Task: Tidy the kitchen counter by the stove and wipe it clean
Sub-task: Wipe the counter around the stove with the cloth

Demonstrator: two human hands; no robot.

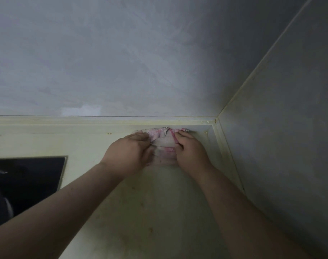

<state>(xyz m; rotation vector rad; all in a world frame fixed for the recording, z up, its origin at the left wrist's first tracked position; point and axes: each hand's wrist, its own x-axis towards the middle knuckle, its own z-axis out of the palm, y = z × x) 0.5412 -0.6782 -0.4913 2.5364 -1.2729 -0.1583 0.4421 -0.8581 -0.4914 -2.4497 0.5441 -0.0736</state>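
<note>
A crumpled pink and white cloth (163, 144) lies on the pale counter (150, 202), pushed against the back rim near the right corner. My left hand (129, 156) grips the cloth's left side, fingers curled over its edge. My right hand (189, 152) grips the right side of the cloth, fingers bent down onto it. Both forearms reach in from the bottom of the view. The counter shows small brown stains in the near part.
A black glass stove top (28, 176) with a metal edge sits at the left. Grey tiled walls (140, 62) rise behind and on the right (280, 146), meeting at the corner (216, 119). A raised cream rim runs along both walls.
</note>
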